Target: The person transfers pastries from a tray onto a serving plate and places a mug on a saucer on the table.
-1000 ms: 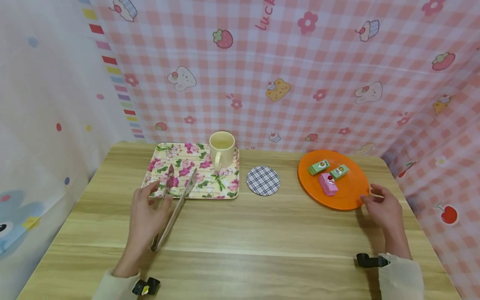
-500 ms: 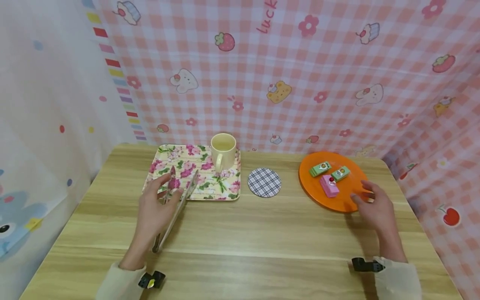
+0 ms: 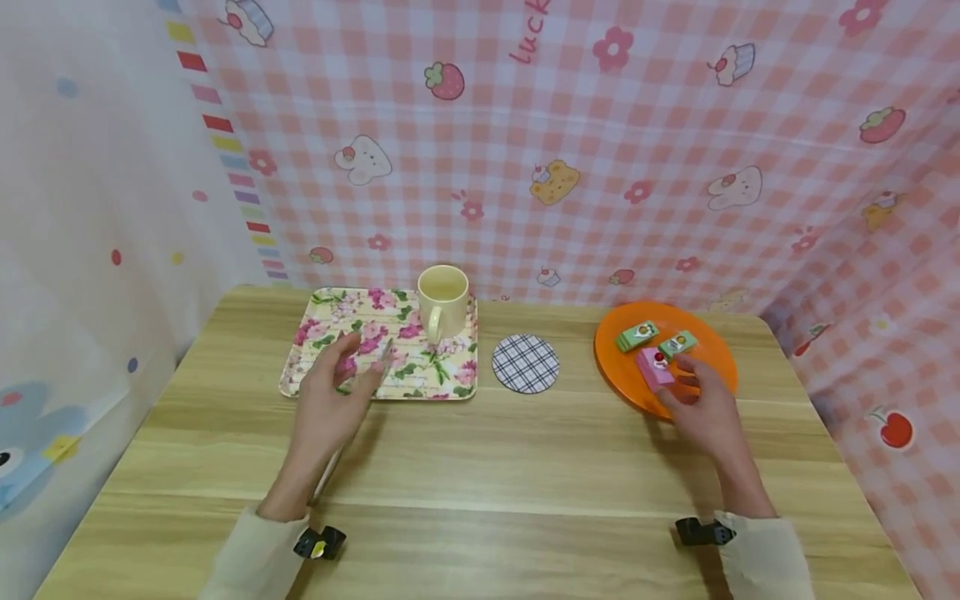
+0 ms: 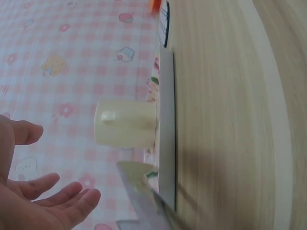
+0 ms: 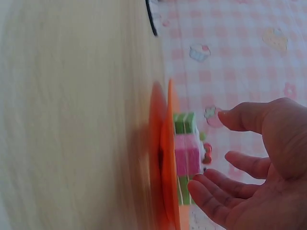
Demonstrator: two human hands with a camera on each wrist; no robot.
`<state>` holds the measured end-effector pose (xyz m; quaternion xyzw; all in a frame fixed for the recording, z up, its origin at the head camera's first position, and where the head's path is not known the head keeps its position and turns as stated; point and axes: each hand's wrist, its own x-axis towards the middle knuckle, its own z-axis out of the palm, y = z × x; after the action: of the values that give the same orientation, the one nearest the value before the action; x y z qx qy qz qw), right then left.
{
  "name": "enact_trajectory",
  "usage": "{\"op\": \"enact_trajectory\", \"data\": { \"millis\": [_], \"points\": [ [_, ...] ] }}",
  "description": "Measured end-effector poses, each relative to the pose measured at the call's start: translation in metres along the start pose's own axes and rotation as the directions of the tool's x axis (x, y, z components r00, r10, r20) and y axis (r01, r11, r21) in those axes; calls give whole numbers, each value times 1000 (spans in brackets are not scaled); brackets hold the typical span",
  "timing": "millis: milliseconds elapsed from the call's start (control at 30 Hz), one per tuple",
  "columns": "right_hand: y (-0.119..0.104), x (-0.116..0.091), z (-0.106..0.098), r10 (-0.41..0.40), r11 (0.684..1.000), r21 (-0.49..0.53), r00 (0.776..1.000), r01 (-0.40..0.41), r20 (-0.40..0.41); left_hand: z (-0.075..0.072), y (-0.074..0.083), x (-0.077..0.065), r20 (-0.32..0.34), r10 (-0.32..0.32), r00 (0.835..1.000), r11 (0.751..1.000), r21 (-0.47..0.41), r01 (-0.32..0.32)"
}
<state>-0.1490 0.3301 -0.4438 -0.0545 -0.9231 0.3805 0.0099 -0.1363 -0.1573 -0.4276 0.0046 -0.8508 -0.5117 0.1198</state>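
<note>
My left hand hovers over a pair of metal tongs, fingers spread and holding nothing. It hides much of the tongs, whose tips lie over a floral tray. A pale yellow mug stands upright at that tray's right side. On the right, an orange plate bears a pink toy cake slice with a red cherry and two green slices. My right hand is above the plate's front right, thumb and fingers apart, close to the pink slice; in the right wrist view, nothing is between them.
A round checked coaster lies between tray and plate. All stand on a wooden table. A pink checked cloth hangs right behind the table's back edge and along the right; a white dotted cloth hangs at left.
My right hand has moved left from the plate's right rim to beside the pink slice. My left hand has shifted right and forward over the tongs, covering more of them. The objects stay put.
</note>
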Motion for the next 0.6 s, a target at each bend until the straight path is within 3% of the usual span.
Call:
{"op": "enact_trajectory", "data": {
  "millis": [200,600],
  "points": [
    [-11,-3,11,-118,992,-56,993,116,-28,14,1,7,23,44,999,998,-55,-43],
    [-25,-3,25,-192,977,-100,980,186,-53,30,8,16,57,44,997,995,-89,-39]
  ]
}}
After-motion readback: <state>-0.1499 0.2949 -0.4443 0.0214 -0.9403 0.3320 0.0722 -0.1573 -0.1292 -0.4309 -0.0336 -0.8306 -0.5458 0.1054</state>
